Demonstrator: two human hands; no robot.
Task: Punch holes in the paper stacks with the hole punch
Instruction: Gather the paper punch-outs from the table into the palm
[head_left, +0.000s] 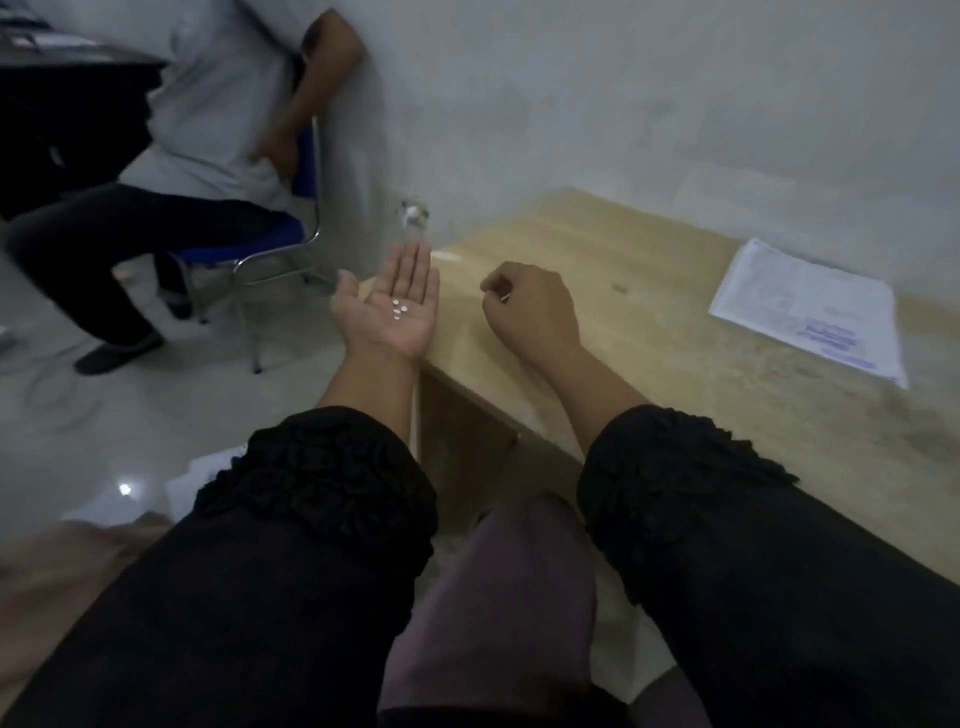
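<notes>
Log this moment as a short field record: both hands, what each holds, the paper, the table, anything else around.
left hand: open, palm up, held off the table's corner
in left palm: small white paper dots, a few
right hand: over the table, fingers curled, pinching something small; what it is cannot be told
paper stack: flat on the table, far right, apart from both hands
table: light wood, against the wall
hole punch: not in view
bystander: seated person on a blue chair, upper left

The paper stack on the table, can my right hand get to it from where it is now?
Probably yes: the paper stack lies uncovered on the table, with bare tabletop between it and the right hand.
</notes>
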